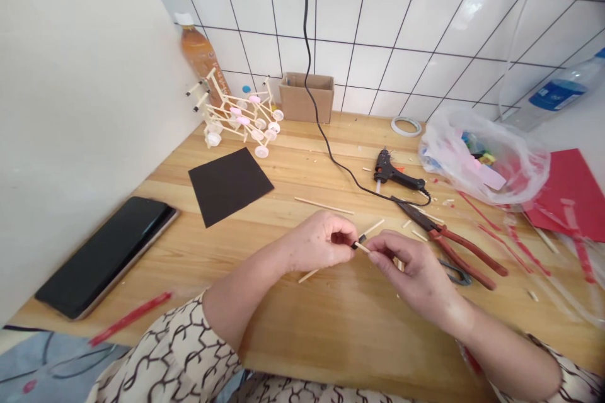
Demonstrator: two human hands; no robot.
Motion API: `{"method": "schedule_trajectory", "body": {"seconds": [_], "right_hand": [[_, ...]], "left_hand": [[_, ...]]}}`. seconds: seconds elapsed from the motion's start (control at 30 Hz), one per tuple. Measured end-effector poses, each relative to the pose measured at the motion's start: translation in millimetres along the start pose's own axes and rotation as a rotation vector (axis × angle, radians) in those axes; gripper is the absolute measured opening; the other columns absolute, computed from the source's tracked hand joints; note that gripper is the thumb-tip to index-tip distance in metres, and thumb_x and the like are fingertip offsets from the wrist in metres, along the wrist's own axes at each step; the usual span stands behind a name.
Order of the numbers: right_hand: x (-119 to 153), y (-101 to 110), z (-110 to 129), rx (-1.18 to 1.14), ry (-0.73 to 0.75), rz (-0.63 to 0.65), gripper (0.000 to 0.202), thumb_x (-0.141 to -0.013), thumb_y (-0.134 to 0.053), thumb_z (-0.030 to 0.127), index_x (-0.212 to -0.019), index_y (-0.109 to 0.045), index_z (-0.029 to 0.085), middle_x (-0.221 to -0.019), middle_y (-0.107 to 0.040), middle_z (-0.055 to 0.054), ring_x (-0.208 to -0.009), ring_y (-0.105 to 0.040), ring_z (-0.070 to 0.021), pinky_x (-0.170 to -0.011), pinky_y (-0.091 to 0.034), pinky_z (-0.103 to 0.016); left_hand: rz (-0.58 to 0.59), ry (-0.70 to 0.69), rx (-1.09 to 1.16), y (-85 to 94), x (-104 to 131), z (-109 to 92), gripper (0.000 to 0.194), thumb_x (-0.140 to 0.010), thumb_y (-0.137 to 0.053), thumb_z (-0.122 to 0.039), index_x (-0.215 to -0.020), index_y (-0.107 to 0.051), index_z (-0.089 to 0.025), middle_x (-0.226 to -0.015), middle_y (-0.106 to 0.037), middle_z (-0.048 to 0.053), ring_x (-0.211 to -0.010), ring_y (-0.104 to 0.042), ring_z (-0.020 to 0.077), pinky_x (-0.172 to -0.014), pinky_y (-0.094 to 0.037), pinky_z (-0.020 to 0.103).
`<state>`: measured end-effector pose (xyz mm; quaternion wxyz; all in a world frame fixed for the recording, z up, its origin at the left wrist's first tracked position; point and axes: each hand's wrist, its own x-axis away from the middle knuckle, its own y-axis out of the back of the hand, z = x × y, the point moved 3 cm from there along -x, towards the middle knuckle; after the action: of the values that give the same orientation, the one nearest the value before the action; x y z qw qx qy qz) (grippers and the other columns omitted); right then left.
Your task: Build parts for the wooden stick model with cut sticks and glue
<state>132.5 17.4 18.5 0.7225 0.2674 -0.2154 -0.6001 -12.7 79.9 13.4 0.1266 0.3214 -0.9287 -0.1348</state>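
Observation:
Over the table's front middle, my left hand (319, 242) pinches a small black piece (354, 245) at the end of a short thin wooden stick (362, 248). The stick's other end is between the thumb and fingers of my right hand (412, 267). Just behind the fingertips, another pale wooden stick (375, 227) with a dark band shows; whether it touches the held one, I cannot tell. One more stick (308, 276) pokes out below my left hand, partly hidden. Farther back a longer stick (324, 205) lies flat.
Pliers (447, 242), scissors (456, 272) and a glue gun (394, 173) lie to the right, near a plastic bag (486, 157) and red card (574, 192). A stick model (241, 119), black card (230, 186) and phone (106, 255) are leftward. A cardboard box (307, 99) stands behind.

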Motion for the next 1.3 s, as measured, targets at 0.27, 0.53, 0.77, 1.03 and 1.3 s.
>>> {"method": "schedule_trajectory", "body": {"seconds": [0.27, 0.53, 0.77, 1.03, 1.3], "right_hand": [[1.7, -2.1, -2.5, 0.001, 0.016, -0.033, 0.015, -0.082, -0.047, 0.019, -0.076, -0.060, 0.017, -0.068, -0.062, -0.002, -0.062, -0.056, -0.0139, -0.057, -0.042, -0.024], [3.5, -1.8, -0.6, 0.066, 0.114, -0.081, 0.012, -0.081, -0.048, 0.014, -0.075, -0.058, 0.018, -0.067, -0.060, -0.002, -0.058, -0.053, -0.0132, -0.051, -0.040, -0.023], [4.9, -0.6, 0.0, 0.075, 0.148, -0.096, 0.013, -0.079, -0.049, 0.009, -0.075, -0.057, 0.018, -0.063, -0.054, 0.001, -0.057, -0.051, -0.0117, -0.052, -0.039, -0.022], [7.1, -0.9, 4.9, 0.100, 0.209, -0.122, 0.012, -0.080, -0.049, 0.009, -0.073, -0.054, 0.018, -0.064, -0.054, 0.000, -0.057, -0.050, -0.0123, -0.053, -0.040, -0.023], [8.6, -2.7, 5.4, 0.157, 0.243, -0.124, 0.014, -0.081, -0.047, 0.008, -0.079, -0.057, 0.018, -0.068, -0.057, -0.002, -0.060, -0.053, -0.0131, -0.054, -0.041, -0.023]], "left_hand": [[-0.015, 0.009, 0.050, -2.8, -2.1, 3.1, 0.005, -0.067, -0.054, -0.014, -0.066, -0.059, -0.013, -0.061, -0.052, -0.002, -0.061, -0.048, 0.0099, -0.059, -0.037, 0.020], [0.025, -0.080, 0.018, -3.5, -0.9, 0.8, 0.008, -0.067, -0.051, -0.011, -0.067, -0.058, -0.014, -0.064, -0.053, -0.002, -0.064, -0.049, 0.0102, -0.060, -0.037, 0.020], [0.045, -0.100, -0.029, -3.2, 1.5, -2.7, 0.005, -0.070, -0.053, -0.016, -0.071, -0.058, -0.014, -0.064, -0.051, -0.003, -0.063, -0.046, 0.0097, -0.060, -0.036, 0.020], [0.058, -0.037, 0.080, -0.7, 1.8, -4.6, 0.034, -0.085, -0.040, -0.036, -0.058, -0.044, -0.015, -0.056, -0.033, -0.004, -0.055, -0.033, 0.0082, -0.050, -0.025, 0.020], [0.052, -0.010, 0.065, -4.5, -1.2, 1.6, 0.018, -0.075, -0.049, -0.023, -0.061, -0.056, -0.014, -0.057, -0.045, -0.003, -0.057, -0.041, 0.0090, -0.053, -0.031, 0.020]]}}
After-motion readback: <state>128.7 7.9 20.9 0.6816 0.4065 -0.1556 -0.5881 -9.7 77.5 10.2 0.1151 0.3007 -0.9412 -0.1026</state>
